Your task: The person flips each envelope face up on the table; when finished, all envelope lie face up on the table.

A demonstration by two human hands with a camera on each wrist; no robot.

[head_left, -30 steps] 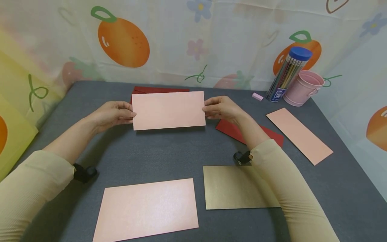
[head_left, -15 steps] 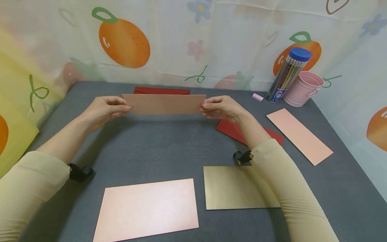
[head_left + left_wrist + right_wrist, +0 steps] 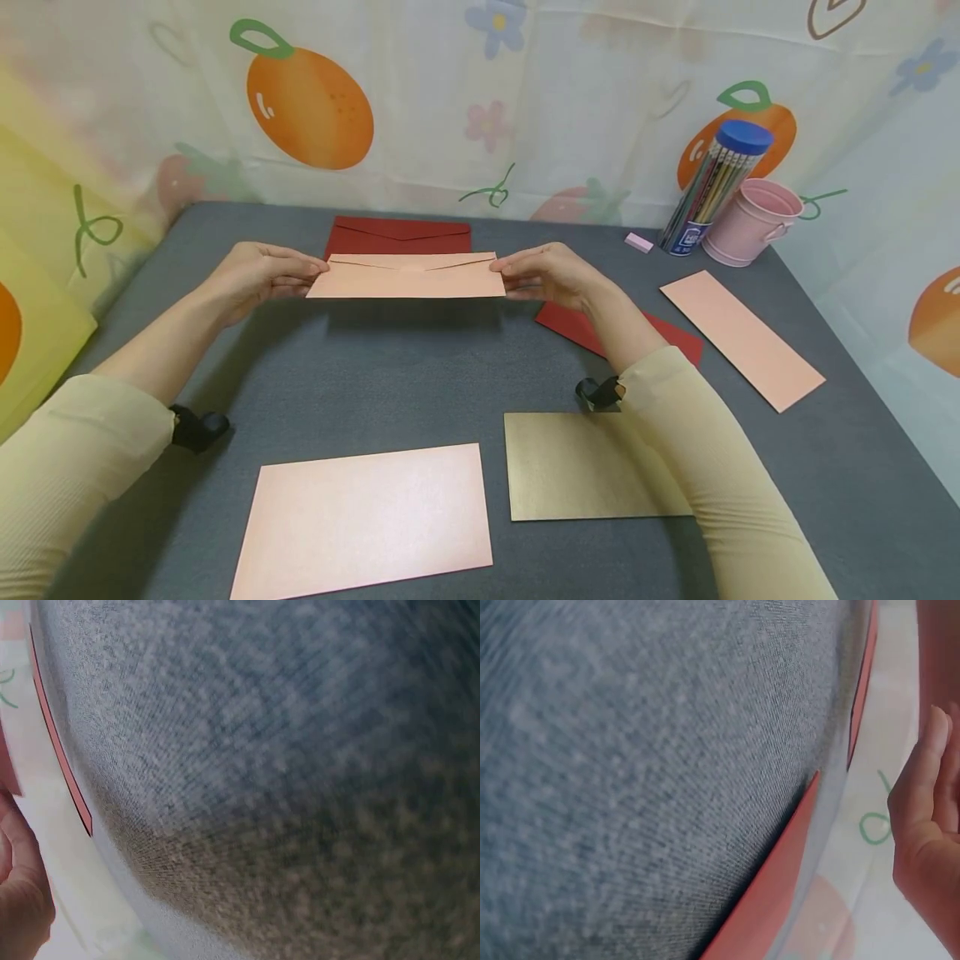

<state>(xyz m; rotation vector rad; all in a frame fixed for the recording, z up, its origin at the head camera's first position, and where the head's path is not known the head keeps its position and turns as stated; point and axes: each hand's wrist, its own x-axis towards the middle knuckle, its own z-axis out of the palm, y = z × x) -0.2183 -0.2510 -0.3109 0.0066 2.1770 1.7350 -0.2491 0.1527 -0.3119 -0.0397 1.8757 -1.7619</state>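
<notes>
A pale pink envelope (image 3: 408, 279) hangs above the dark table, its flap side with fold lines showing. My left hand (image 3: 258, 279) pinches its left end and my right hand (image 3: 551, 273) pinches its right end. Just behind it a red envelope (image 3: 402, 233) lies on the table, partly covered by the pink one in the head view. Another red envelope (image 3: 678, 339) lies beneath my right forearm, which hides part of it. In the left wrist view my left hand (image 3: 22, 889) shows only at the edge; my right hand (image 3: 930, 825) shows at the right wrist view's edge.
Nearest me lie a larger pink envelope (image 3: 367, 517) and a gold envelope (image 3: 585, 467), partly under my right sleeve. Another pink envelope (image 3: 742, 337) lies at right. A pencil tube (image 3: 712, 187), a pink bucket (image 3: 753, 221) and a small pink eraser (image 3: 639, 242) stand at back right.
Between my hands the pink envelope has turned from its plain face, through a steep tilt, to its flap side. My left hand shifted a little left; the things on the table stay put.
</notes>
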